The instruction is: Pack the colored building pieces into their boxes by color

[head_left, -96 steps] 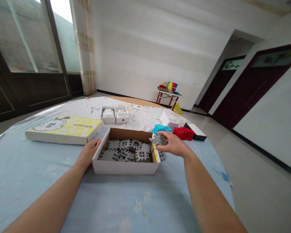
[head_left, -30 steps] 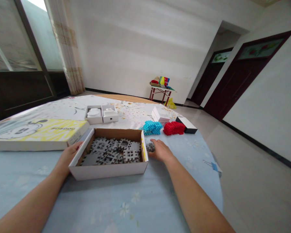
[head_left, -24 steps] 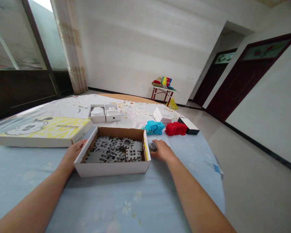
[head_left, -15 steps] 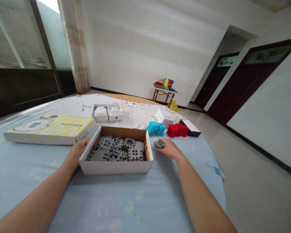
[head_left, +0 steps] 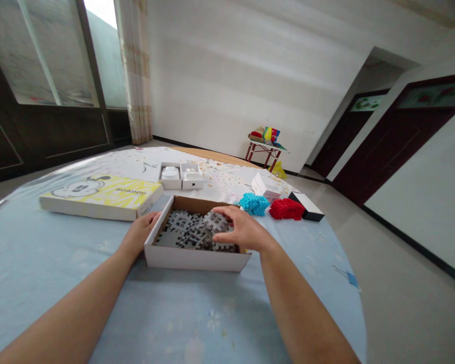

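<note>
The box [head_left: 197,260] in front of you is shallow and open-topped, with white outer walls and a brown inside. It sits upright on the counter [head_left: 174,313], one long wall facing you, your left hand [head_left: 140,233] at its left side. Loose gray pieces [head_left: 187,235] lie jumbled inside it, flat with notched edges, some with window-like openings, overlapping at different angles. Your right hand [head_left: 246,230] has a gray clump [head_left: 214,221] of similar notched pieces between thumb and fingers, tilted, over the right part of the box.
</note>
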`<state>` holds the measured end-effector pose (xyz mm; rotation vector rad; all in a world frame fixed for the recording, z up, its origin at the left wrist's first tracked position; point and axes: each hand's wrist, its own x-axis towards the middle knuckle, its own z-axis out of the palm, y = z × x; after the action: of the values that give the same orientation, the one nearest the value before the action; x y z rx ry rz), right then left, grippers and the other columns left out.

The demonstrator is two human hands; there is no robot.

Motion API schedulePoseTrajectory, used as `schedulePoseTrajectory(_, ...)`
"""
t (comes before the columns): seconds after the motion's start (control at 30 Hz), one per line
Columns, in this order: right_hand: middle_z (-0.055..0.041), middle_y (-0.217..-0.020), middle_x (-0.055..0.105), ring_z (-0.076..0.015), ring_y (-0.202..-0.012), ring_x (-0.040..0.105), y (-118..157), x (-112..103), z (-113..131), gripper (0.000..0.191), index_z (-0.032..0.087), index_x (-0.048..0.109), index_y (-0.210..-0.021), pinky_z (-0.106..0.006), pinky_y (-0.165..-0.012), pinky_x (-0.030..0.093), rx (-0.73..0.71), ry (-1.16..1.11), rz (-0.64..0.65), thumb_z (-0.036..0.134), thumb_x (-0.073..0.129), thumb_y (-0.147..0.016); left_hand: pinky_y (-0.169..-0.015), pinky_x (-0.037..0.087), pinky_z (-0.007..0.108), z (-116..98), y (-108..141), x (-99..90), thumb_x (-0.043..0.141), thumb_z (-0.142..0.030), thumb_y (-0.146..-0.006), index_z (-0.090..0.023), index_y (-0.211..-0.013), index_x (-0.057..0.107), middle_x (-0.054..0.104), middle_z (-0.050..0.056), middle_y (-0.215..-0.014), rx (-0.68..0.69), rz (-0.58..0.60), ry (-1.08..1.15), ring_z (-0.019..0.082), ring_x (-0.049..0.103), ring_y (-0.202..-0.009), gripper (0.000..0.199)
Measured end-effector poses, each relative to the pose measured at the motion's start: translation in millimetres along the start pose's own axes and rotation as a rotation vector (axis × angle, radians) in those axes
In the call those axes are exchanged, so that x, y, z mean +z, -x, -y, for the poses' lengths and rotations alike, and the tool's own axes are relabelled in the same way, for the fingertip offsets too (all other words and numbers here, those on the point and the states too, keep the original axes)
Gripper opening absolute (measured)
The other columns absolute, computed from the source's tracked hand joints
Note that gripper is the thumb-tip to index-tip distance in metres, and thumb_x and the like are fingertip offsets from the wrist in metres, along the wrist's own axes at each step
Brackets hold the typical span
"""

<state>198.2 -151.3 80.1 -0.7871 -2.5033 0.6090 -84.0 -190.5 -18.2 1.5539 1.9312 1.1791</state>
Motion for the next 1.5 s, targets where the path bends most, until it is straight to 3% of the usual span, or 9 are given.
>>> schedulePoseTrajectory(0.17,-0.0062,-0.11,0.059,-0.0193,-0.099,0.054,-7.2,15.4,-1.1,0.062,0.022,0.052,-0.118,-0.033,-0.085,0.043,0.047,-0.074,0.036,0.039,0.071,-0.061,-0.062,0.042,0.026,-1.2,0.9,0.7,0.037,-0.048,-0.071,-0.016,-0.073,0.062,0.063,0.001,-0.065,0.027,-0.05,-0.01,0.022,0.057,-0.071,0.041)
schedulePoseTrajectory(0.4,-0.0084,-0.108,0.06,-0.0191,-0.096,0.056,-12.8,15.0,-11.7,0.055,0.02,0.052,-0.117,-0.033,-0.081,0.044,0.094,-0.047,-0.03,0.037,0.067,-0.067,-0.06,0.041,0.027,-1.1,-0.8,0.6,0.037,-0.049,-0.072,-0.016,-0.071,0.061,0.062,0.002,-0.063,0.043,-0.046,-0.034,0.022,0.056,-0.069,0.041)
schedulePoseTrajectory(0.67,-0.0088,-0.106,0.061,-0.0243,-0.101,0.053,-18.0,29.1,0.6,0.06,0.021,0.056,-0.114,-0.037,-0.086,0.04,0.022,0.187,0.142,0.05,0.066,-0.063,-0.062,0.041,0.027,3.2,-2.3,0.6,0.038,-0.049,-0.072,-0.016,-0.075,0.061,0.061,0.002,-0.064,0.038,-0.017,-0.023,0.023,0.055,-0.071,0.04)
schedulePoseTrajectory(0.8,-0.0052,-0.099,0.065,-0.024,-0.093,0.056,-25.9,39.1,1.3,0.051,0.025,0.059,-0.109,-0.037,-0.081,0.042,0.049,0.295,0.212,0.042,0.068,-0.062,-0.065,0.042,0.027,2.7,-1.6,0.1,0.038,-0.05,-0.071,-0.016,-0.08,0.062,0.064,0.003,-0.069,0.023,-0.012,-0.009,0.023,0.056,-0.075,0.042)
schedulePoseTrajectory(1.03,-0.0098,-0.118,0.055,-0.0232,-0.11,0.047,-29.3,29.3,-3.3,0.056,0.019,0.049,-0.121,-0.039,-0.093,0.035,0.025,0.237,-0.04,0.036,0.063,-0.069,-0.059,0.041,0.026,5.6,-2.9,0.0,0.038,-0.05,-0.071,-0.016,-0.076,0.063,0.062,0.002,-0.063,0.029,-0.035,-0.043,0.022,0.056,-0.068,0.043)
schedulePoseTrajectory(1.17,-0.0089,-0.108,0.061,-0.0186,-0.099,0.055,-15.9,14.7,-15.3,0.039,0.017,0.056,-0.112,-0.034,-0.089,0.041,0.003,0.095,-0.251,0.034,0.055,-0.077,-0.06,0.042,0.026,5.1,-1.6,0.8,0.033,-0.05,-0.075,-0.015,-0.078,0.063,0.062,0.001,-0.065,0.041,-0.041,-0.072,0.021,0.056,-0.069,0.047)
schedulePoseTrajectory(1.3,-0.0085,-0.098,0.064,-0.0184,-0.087,0.059,7.3,8.5,-50.6,0.031,0.016,0.061,-0.101,-0.035,-0.082,0.046,0.139,-0.032,-0.477,0.034,0.051,-0.078,-0.066,0.043,0.026,-1.5,1.1,0.1,0.031,-0.047,-0.078,-0.015,-0.085,0.062,0.064,0.003,-0.073,0.07,-0.07,-0.119,0.02,0.057,-0.073,0.045)
schedulePoseTrajectory(1.5,-0.0101,-0.093,0.066,-0.0208,-0.082,0.06,39.3,23.7,-106.1,0.032,0.014,0.063,-0.094,-0.037,-0.077,0.048,0.308,-0.092,-0.543,0.036,0.047,-0.077,-0.089,0.036,0.033,-12.0,4.4,-7.2,0.038,-0.034,-0.079,-0.015,-0.102,0.06,0.059,0.011,-0.105,0.123,-0.405,-0.444,0.023,0.051,-0.1,0.038)
